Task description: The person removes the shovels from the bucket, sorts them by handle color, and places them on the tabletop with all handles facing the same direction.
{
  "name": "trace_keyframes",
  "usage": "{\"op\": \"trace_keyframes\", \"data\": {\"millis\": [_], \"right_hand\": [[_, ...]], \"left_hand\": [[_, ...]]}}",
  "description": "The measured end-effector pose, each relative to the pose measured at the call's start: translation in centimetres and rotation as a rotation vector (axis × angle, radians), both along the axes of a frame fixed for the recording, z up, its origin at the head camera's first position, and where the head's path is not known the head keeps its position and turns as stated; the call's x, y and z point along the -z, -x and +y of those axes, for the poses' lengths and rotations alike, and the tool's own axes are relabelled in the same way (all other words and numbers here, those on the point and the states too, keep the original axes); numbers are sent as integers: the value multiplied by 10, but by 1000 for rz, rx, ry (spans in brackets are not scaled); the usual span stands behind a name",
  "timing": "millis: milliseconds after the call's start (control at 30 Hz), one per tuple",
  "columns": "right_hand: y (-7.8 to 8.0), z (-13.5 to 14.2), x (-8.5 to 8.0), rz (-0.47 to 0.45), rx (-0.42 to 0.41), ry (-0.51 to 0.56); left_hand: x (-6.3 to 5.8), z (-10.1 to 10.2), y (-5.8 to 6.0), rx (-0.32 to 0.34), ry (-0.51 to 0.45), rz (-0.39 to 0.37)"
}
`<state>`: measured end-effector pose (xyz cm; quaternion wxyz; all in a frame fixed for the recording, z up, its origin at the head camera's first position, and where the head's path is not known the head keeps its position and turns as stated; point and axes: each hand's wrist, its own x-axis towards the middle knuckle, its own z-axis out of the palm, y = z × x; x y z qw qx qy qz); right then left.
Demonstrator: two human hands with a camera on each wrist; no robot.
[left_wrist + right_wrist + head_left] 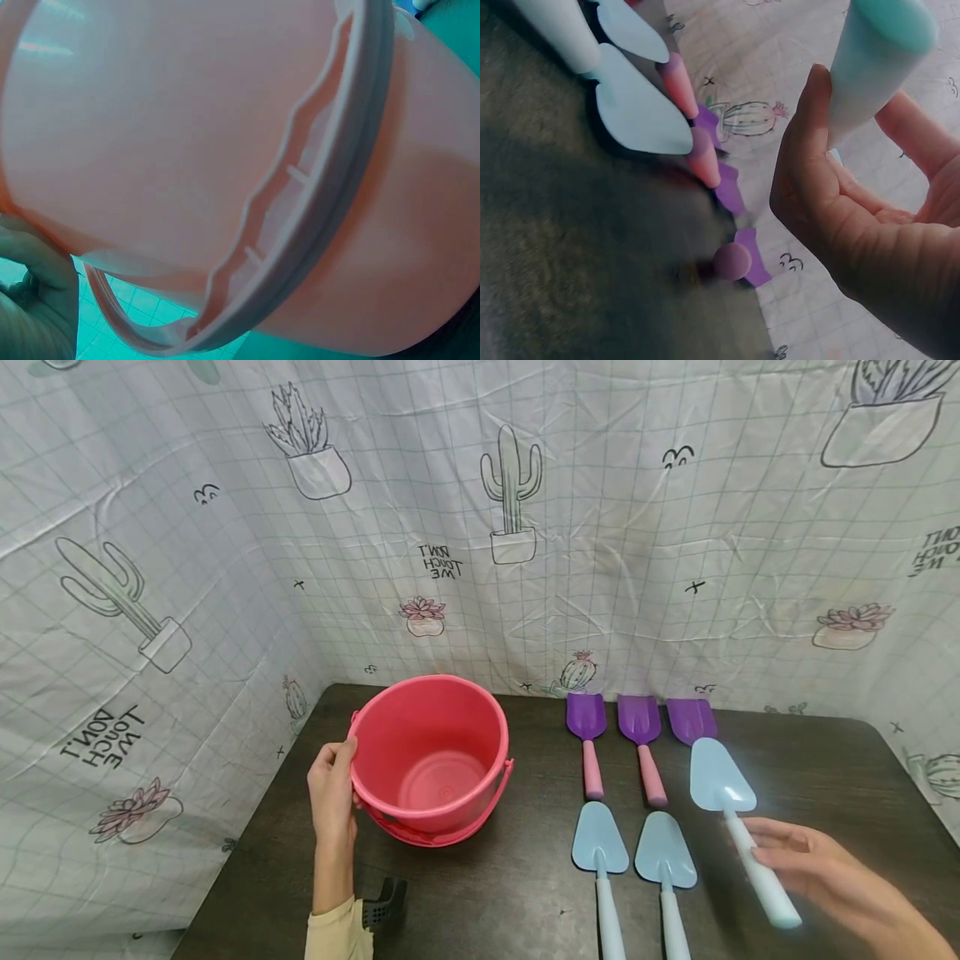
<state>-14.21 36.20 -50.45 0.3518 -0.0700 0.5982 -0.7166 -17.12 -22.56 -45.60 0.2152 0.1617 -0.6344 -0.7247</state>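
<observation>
A pink bucket point(423, 722) stands toward the left of the dark table, its mouth tilted toward me and its handle hanging down at the front. My left hand point(333, 789) grips the bucket's left rim; the left wrist view shows the thumb at the bucket's edge. On the right, my right hand point(821, 864) pinches the handle of a light blue trowel point(741, 833), lifted over the table with its blade pointing away. In the right wrist view, thumb and fingers are around the trowel's handle point(877, 71).
Two more light blue trowels, one left point(600, 843) and one right point(666, 852), lie between the bucket and my right hand. Behind them lie purple shovels with pink handles, left point(587, 717), middle point(639, 720) and right point(692, 718), the last partly hidden. A printed curtain point(600, 527) surrounds the table.
</observation>
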Motion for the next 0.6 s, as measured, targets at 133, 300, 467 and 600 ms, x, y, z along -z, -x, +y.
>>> {"op": "trace_keyframes", "data": {"millis": [133, 300, 467, 600], "right_hand": [[-4, 2, 1, -20, 14, -91], [-6, 7, 3, -44, 33, -162], [-6, 13, 3, -66, 46, -271], [-8, 14, 6, -65, 29, -343]], "left_hand": [[0, 0, 1, -1, 2, 1], [-1, 0, 1, 3, 3, 1], [-1, 1, 1, -1, 4, 6], [-2, 1, 2, -10, 13, -5]]}}
